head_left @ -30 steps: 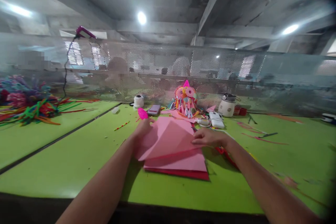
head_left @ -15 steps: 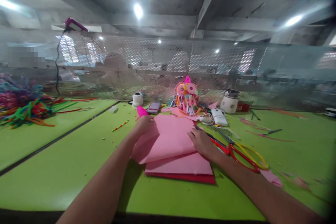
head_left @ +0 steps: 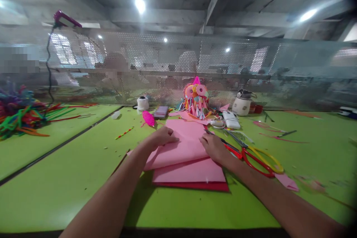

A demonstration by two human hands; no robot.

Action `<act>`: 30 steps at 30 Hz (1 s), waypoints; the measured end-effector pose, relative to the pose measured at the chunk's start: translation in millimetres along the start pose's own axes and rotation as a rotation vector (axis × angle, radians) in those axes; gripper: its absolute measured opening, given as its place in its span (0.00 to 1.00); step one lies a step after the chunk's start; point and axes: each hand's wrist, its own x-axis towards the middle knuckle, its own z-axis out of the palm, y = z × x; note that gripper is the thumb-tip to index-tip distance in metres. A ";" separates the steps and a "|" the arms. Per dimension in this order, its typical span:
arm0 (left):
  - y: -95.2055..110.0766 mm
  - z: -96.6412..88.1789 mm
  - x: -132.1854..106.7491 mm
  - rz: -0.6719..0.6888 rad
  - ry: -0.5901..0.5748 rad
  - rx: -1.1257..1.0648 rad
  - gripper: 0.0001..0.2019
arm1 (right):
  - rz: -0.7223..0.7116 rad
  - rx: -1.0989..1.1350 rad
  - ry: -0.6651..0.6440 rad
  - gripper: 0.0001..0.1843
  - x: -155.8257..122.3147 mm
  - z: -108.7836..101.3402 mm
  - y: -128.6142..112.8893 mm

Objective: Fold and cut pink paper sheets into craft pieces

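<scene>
Paper sheets (head_left: 184, 152) on the table (head_left: 55, 189), scissors (head_left: 244, 149) just right, owl figure (head_left: 196, 98) behind (strip pile (head_left: 25, 117) far left).

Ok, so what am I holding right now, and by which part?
Possibly the top pink sheet: left hand on its left part, right hand at its right edge. Gripped or merely pressed, I can't tell.
</scene>
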 end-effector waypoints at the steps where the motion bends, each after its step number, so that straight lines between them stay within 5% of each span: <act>1: -0.5 4.2 2.6 -0.004 0.034 0.046 0.17 | -0.006 0.009 -0.014 0.15 -0.2 -2.8 0.9; 10: 5.1 22.2 11.0 0.133 0.087 0.285 0.11 | -0.018 0.093 -0.198 0.07 -6.6 -29.6 9.7; 23: -4.1 9.2 19.7 0.281 0.075 0.415 0.12 | -0.077 0.077 -0.083 0.19 -1.6 -26.5 22.1; 30: 9.5 -6.4 39.3 0.345 -0.147 0.430 0.21 | -0.167 0.065 -0.140 0.12 -2.1 -20.1 20.7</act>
